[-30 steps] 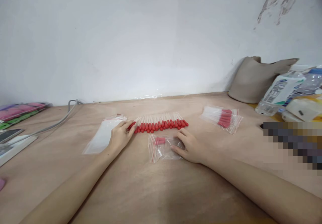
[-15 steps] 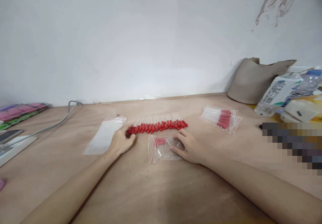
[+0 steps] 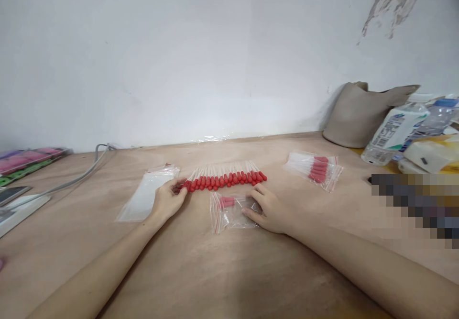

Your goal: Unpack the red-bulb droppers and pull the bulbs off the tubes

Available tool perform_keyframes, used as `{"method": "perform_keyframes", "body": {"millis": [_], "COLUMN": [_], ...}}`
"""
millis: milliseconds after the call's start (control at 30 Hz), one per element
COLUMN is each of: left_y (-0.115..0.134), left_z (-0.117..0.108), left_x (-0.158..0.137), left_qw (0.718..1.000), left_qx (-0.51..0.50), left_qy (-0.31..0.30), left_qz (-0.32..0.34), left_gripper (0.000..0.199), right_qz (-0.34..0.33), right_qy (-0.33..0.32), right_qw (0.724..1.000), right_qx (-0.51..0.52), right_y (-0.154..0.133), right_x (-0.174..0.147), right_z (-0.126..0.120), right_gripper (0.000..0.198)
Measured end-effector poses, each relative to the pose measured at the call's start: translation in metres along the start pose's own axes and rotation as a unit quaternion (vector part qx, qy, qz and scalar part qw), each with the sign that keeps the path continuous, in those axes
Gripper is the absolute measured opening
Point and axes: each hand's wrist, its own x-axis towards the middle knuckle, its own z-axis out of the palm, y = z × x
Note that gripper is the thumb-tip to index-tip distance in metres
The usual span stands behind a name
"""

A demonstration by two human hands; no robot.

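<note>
Left hand (image 3: 169, 198) at the row's end, right hand (image 3: 268, 210) on a bag.
With the row of red-tipped sticks (image 3: 225, 181) on the surface (image 3: 201, 266) as my dial's centre, the clear bag (image 3: 234, 217) lies at six o'clock, its red-lined edge facing nine. I judge a light pinch best on the tips, so their neighbours stay in line, with gentle right-hand pressure to stop the bag sliding. My left hand is half curled at the row's nine-o'clock end, thumb and fingers around the outermost tips; I cannot tell whether it grips or merely touches them. My right hand, at four o'clock, is loosely open, thumb apart from the fingers, resting on the bag with nothing visibly gripped.
</note>
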Motion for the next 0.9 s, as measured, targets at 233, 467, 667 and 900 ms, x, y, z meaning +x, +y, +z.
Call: {"method": "perform_keyframes", "body": {"millis": [233,467,667,900], "left_y": [0.004,0.006,0.037,0.067], "left_z": [0.003,0.000,-0.006,0.010], "left_x": [-0.002,-0.002,-0.028,-0.058], "left_qw": [1.000,1.000,0.966,0.957], "left_qx": [-0.029,-0.023,0.021,-0.039], "left_qy": [0.002,-0.012,0.041,-0.147], "left_qz": [0.010,0.012,0.253,0.247], "left_gripper": [0.033,0.032,0.014,0.019], "right_qz": [0.008,0.005,0.000,-0.009], "right_qy": [-0.014,-0.009,-0.010,-0.009], "right_qw": [1.000,1.000,1.000,1.000], "right_qx": [-0.001,-0.003,0.002,0.016], "right_y": [-0.001,-0.001,-0.001,0.000], "right_x": [0.000,0.000,0.000,-0.001], "right_z": [-0.002,-0.001,-0.001,-0.002], "right_gripper": [0.021,0.020,0.021,0.022]}}
